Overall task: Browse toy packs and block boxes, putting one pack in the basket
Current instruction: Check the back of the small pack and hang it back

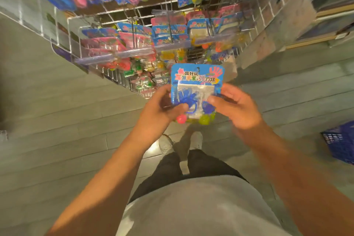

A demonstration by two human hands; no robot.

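Two hands [199,107], one held toy pack [197,82], one blue basket [341,142], two shoes [182,142].

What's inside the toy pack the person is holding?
Inside the toy pack, behind clear plastic, are a blue sticky hand toy, a pink ball and a yellow-green ball. The left hand and right hand cover its lower corners, so anything there is hidden.

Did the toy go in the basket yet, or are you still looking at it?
Still looking. One toy pack is off the rack already, and both the left hand and the right hand hold it by its lower edges, front facing up. The blue basket sits on the floor at the right, apart from the pack. Putting it in there is left.
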